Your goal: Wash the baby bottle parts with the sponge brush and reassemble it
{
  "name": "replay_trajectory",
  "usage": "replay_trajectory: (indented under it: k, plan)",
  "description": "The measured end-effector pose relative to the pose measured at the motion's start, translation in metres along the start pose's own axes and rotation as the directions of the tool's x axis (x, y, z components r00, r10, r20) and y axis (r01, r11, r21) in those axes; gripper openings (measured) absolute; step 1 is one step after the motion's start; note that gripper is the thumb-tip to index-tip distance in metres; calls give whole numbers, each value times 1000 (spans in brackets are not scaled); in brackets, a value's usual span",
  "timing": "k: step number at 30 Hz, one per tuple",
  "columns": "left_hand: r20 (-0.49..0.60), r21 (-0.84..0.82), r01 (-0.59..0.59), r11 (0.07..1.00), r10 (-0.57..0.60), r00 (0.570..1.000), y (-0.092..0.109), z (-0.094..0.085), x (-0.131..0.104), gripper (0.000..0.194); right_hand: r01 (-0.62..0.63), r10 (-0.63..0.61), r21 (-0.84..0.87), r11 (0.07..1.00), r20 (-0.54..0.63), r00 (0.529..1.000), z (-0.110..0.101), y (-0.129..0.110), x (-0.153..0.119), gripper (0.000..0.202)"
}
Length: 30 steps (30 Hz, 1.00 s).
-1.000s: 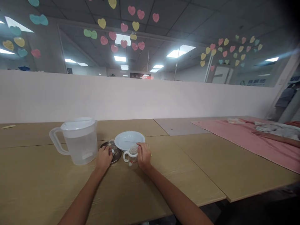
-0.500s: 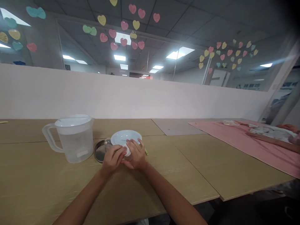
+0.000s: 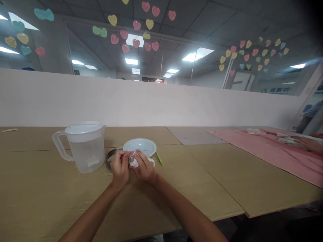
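My right hand (image 3: 144, 168) is wrapped round a small white rounded object (image 3: 133, 162) with a greyish, shiny left end; its exact kind is not clear. A white curved part (image 3: 151, 162) shows behind the fingers. My left hand (image 3: 120, 165) is closed, its thumb and fingertips pinched at the object's left end; whatever they pinch is too small to make out. Just beyond the hands rests a shallow white bowl (image 3: 140, 145). Partly hidden behind my left hand lies a round metal dish (image 3: 108, 161). To the bowl's right is a slim green tool (image 3: 159, 158).
A lidded translucent pitcher (image 3: 87, 153) stands at the left. At the far left lies a thin pale stick (image 3: 10, 130). A pink cloth (image 3: 264, 151) covers the table's right side, where another person's hand (image 3: 313, 145) is near some white material. A white wall (image 3: 151, 104) runs behind.
My left hand has shifted from the white object's top to a pinch at its left end. The object has tilted sideways in my right hand. The view has swung slightly left.
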<state>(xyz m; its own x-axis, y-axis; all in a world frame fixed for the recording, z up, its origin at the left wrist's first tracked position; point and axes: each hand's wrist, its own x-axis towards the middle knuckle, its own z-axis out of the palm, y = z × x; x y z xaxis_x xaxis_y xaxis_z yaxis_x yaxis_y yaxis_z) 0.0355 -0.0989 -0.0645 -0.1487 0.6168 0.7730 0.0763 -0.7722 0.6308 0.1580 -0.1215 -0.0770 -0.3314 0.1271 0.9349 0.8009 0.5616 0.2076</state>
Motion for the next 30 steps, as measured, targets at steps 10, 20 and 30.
replay_trajectory:
  k: [10, 20, 30]
  plan:
    - [22, -16, -253, 967, 253, 967, 1, 5, 0, 13, 125, -133, -190, 974, -30, 991, -24, 21, 13, 39]
    - [157, 119, -380, 917, 360, 919, -6, 4, -1, 22, -77, 78, -69, 995, 7, 997, -27, 37, 6, 24]
    - [471, 239, -300, 923, 160, 868, -22, 12, -13, 81, -565, 586, 157, 810, -164, 794, -19, 28, -1, 25]
